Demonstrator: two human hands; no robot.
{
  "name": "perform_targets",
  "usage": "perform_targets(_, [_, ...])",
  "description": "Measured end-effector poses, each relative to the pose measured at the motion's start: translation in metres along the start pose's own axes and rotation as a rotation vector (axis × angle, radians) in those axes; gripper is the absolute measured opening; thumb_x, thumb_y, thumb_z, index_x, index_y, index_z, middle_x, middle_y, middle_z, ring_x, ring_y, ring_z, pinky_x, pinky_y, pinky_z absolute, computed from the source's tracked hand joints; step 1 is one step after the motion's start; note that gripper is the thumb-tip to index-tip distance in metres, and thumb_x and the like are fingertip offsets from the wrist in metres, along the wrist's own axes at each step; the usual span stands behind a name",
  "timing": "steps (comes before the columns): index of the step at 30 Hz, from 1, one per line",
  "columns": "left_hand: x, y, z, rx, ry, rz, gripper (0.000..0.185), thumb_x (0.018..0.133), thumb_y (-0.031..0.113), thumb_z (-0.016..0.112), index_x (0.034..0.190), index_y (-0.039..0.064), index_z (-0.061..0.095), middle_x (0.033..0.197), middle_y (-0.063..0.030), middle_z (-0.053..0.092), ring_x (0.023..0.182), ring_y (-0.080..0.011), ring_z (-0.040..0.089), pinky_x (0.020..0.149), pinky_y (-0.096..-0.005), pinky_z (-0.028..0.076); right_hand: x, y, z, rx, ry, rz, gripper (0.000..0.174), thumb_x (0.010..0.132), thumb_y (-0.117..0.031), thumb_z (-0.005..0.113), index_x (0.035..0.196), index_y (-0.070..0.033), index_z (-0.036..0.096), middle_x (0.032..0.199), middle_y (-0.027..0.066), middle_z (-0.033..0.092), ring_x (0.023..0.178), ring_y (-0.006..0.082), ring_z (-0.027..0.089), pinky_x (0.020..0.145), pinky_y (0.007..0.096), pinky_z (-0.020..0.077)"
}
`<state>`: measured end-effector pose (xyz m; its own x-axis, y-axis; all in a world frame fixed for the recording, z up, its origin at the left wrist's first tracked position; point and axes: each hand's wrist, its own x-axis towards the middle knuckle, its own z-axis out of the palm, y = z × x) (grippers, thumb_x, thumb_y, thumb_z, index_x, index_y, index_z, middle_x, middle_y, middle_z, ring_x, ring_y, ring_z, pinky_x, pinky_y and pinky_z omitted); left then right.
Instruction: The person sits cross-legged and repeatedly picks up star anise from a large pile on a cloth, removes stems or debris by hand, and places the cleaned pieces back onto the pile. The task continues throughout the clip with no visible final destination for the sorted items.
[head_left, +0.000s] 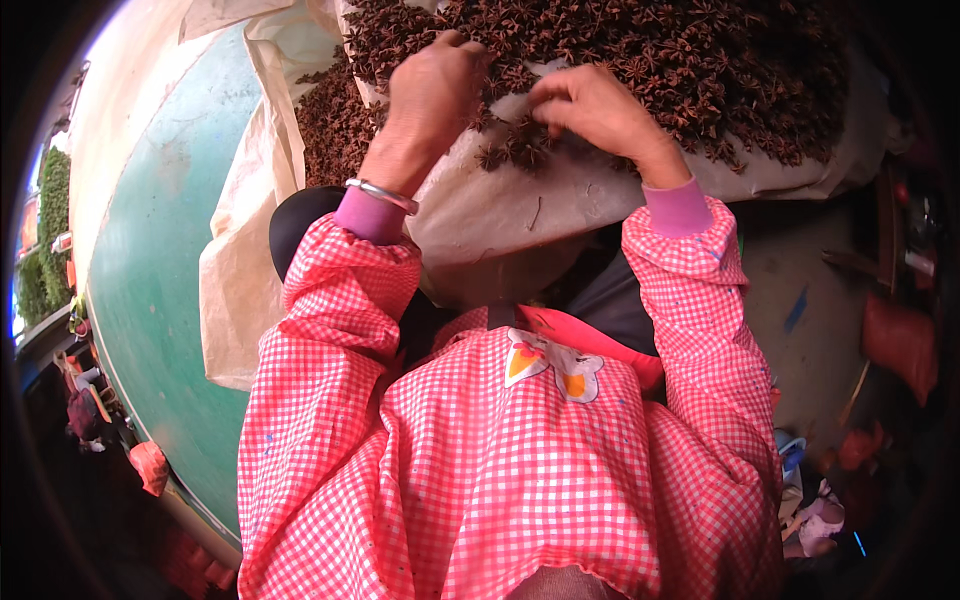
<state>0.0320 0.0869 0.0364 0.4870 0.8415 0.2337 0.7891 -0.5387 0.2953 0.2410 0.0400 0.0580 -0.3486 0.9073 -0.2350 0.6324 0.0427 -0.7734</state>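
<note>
A wide heap of dried star anise (637, 52) lies on a pale woven plastic sheet (517, 210) in front of me. My left hand (439, 94), with a silver bangle (382, 196) at its wrist, reaches into the heap's near left part. Its fingers curl down and away from view, so anything in them is hidden. To its right, my right hand (592, 109) hovers over the near edge with bent, slightly blurred fingers. Below those fingertips sits a small loose cluster of star anise (521, 146). Whether the right hand pinches a piece is unclear.
More star anise (334, 120) fills an opened pale sack (244, 300) on the left. Beyond it runs a green floor (172, 247). A red bag (900, 345) lies at the right. My knees are below the sheet's near edge.
</note>
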Motion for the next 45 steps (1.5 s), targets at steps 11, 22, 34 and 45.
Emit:
perform_targets(11, [0.005, 0.02, 0.038, 0.13, -0.046, -0.02, 0.012, 0.082, 0.014, 0.058, 0.083, 0.005, 0.065, 0.091, -0.0171, 0.065, 0.078, -0.0384, 0.067, 0.065, -0.0471, 0.054, 0.045, 0.034, 0.037, -0.74, 0.549, -0.07, 0.009, 0.078, -0.012, 0.06, 0.078, -0.007, 0.068, 0.072, 0.0179, 0.068, 0.072, 0.0361, 0.07, 0.066, 0.046, 0.0551])
perform_targets(22, [-0.012, 0.006, 0.031, 0.068, -0.089, -0.017, 0.02, 0.084, 0.022, 0.063, 0.096, 0.006, 0.064, 0.091, -0.0145, 0.063, 0.081, -0.0379, 0.066, 0.068, -0.0469, 0.053, -0.03, 0.01, -0.04, 0.409, -0.564, -0.149, 0.026, 0.078, -0.013, 0.07, 0.1, 0.001, 0.072, 0.083, 0.0035, 0.069, 0.075, 0.0091, 0.062, 0.069, 0.0245, 0.0489])
perform_targets(34, [-0.008, 0.028, 0.005, -1.061, -0.038, -0.012, 0.019, 0.08, 0.0, 0.074, 0.096, 0.006, 0.067, 0.074, 0.0026, 0.063, 0.063, -0.0031, 0.055, 0.052, -0.021, 0.044, 0.021, 0.036, 0.03, 0.439, 0.369, -0.153, 0.018, 0.087, -0.016, 0.064, 0.08, 0.0, 0.069, 0.065, 0.004, 0.064, 0.054, 0.0098, 0.054, 0.053, 0.0264, 0.0427])
perform_targets(45, [-0.019, -0.023, -0.013, -0.311, 0.14, 0.034, 0.008, 0.079, 0.007, 0.068, 0.086, 0.007, 0.072, 0.087, -0.0162, 0.065, 0.077, -0.0346, 0.065, 0.072, -0.0393, 0.054, -0.023, 0.004, -0.01, 0.355, -0.664, -0.055, 0.023, 0.083, -0.026, 0.069, 0.085, -0.004, 0.073, 0.069, 0.0021, 0.065, 0.06, 0.0043, 0.055, 0.051, 0.0218, 0.0392])
